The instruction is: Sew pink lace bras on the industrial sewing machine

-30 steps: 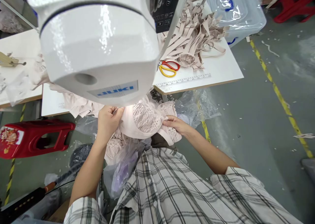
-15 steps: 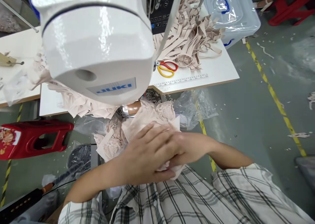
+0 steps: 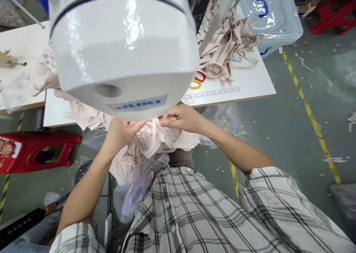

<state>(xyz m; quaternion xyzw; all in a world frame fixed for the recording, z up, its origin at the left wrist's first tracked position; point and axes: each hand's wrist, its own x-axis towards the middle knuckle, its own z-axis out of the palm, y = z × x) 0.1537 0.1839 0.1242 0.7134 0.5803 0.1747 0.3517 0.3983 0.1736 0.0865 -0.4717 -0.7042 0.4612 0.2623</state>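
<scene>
Left hand (image 3: 119,132) pinches lace bra piece (image 3: 150,138) at its left edge, fingers closed on fabric; right hand (image 3: 180,117) grips same piece at upper right, thumb and fingers clamped together on it; piece hangs just below white Juki sewing machine head (image 3: 125,49) (needle area hidden), off table's front edge; scissors (image 3: 197,80), printed ruler (image 3: 211,93), pile of beige straps (image 3: 228,45) near table's (image 3: 256,78) front right corner; plastic bag (image 3: 136,190) on lap.

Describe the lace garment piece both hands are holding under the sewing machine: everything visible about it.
The lace garment piece is pale pink-beige: openwork lace panels joined to smooth plain fabric, soft and crumpled. It sits bunched just below the white sewing machine head, which hides its top. The left hand grips its left side, the right hand pinches its upper right edge.
</scene>
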